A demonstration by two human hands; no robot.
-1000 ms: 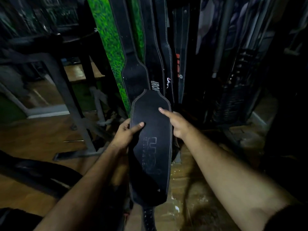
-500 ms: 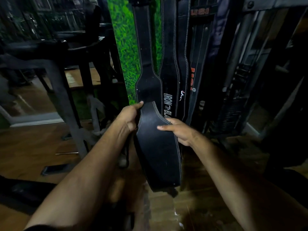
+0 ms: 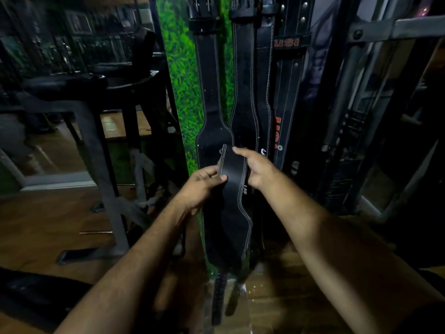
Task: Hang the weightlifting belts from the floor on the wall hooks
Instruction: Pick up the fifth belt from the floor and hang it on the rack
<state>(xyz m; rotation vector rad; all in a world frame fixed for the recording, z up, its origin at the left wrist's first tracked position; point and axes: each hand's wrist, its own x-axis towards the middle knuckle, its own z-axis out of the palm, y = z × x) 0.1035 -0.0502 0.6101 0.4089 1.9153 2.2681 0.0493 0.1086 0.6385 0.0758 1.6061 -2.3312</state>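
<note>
I hold a black leather weightlifting belt [image 3: 234,201] with white stitching upright in front of the wall. My left hand [image 3: 204,183] pinches its narrow upper strap from the left, thumb across the front. My right hand [image 3: 256,168] grips the strap's right edge, forefinger stretched over the top. The belt's wide part hangs below my hands, its tail reaching toward the floor. Behind it, several black belts [image 3: 243,92] hang against the green turf wall panel [image 3: 180,75]; their buckles sit at the top edge, and the hooks are not visible.
A dark metal gym bench frame [image 3: 96,141] with a padded seat stands to the left on the wooden floor [image 3: 43,225]. Metal rack uprights and bars [image 3: 351,97] crowd the right side. A mirror lies behind the bench.
The belt has risen: my hands have slid from its wide back section up to the narrow strap. My view has tilted upward, bringing the hanging belts' buckles into sight.
</note>
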